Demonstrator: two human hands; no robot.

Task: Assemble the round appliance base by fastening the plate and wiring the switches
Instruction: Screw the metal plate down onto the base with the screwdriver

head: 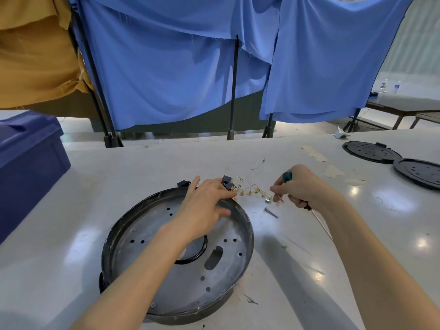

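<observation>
I have only one view to work from: a wide-angle camera on the person's head, looking forward and down across the glossy white table [119,167] from close in. The round grey metal appliance base [147,225] sits low and centre. Both forearms enter from the bottom edge, the left hand [204,206] over the base and the right hand [302,186], gripping a green-handled screwdriver [287,176], just beside it. Beyond the table's far edge, hanging blue cloth [166,67] fills the upper half.
</observation>
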